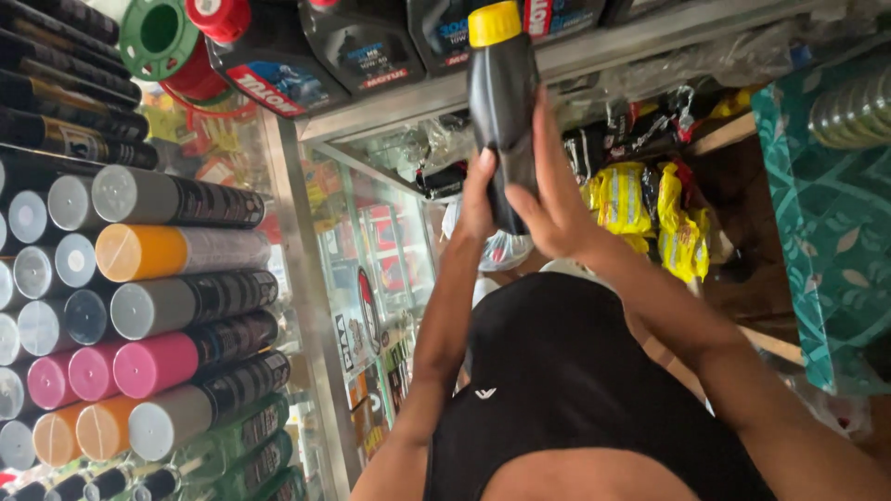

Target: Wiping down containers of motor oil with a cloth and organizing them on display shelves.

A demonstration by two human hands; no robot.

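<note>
Both arms reach up: right hand (557, 209) and left hand (478, 199) have fingers wrapped around a dark bottle (502, 102) with yellow cap (494, 22). Beyond the fingers, oil jugs (362, 42) line a shelf (594, 51); spray cans (176, 278) stack leftward.

A shop: stacked spray cans (158, 306), shelved oil jugs (278, 56).

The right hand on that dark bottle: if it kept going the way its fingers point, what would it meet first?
Probably the metal shelf edge, just past the yellow-capped dark bottle that the right hand holds; depth is unclear.
</note>
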